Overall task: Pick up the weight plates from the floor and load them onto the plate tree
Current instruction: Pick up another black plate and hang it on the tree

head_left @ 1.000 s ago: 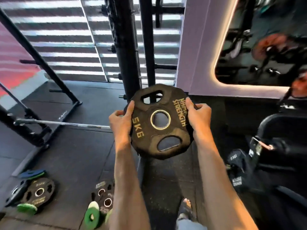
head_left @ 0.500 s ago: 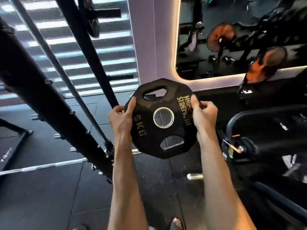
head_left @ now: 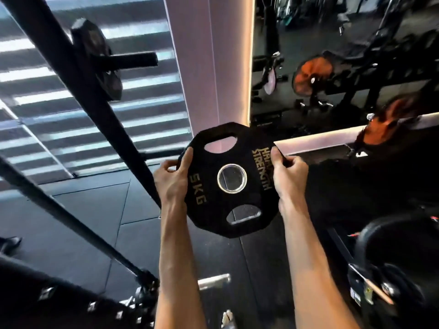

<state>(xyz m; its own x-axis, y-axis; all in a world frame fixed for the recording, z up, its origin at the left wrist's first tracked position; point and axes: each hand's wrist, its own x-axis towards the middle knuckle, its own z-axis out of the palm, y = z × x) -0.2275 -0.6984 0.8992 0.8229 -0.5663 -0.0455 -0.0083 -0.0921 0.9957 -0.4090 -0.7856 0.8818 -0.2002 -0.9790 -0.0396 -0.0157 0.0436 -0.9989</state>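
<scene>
A black 5 kg weight plate (head_left: 221, 205) with gold lettering, a steel-ringed centre hole and two grip slots is held upright in front of me at chest height. My left hand (head_left: 172, 180) grips its left edge and my right hand (head_left: 288, 176) grips its right edge. Up at the left, a black rack upright (head_left: 78, 74) carries a horizontal peg (head_left: 133, 59) with a dark plate (head_left: 99, 60) hanging on it. The held plate is well below and to the right of that peg.
Slanted black rack bars (head_left: 59, 210) cross the left side. A pale pillar (head_left: 209, 67) and a lit mirror (head_left: 332, 55) stand ahead. A dark machine (head_left: 392, 269) fills the lower right. Black rubber floor (head_left: 95, 222) lies below, with a short steel stub (head_left: 213, 280) near my arms.
My view has swung up and to the right, so the plates on the floor have dropped out of sight. The rack peg with its plate has come into view. Both hands keep the 5 kg plate.
</scene>
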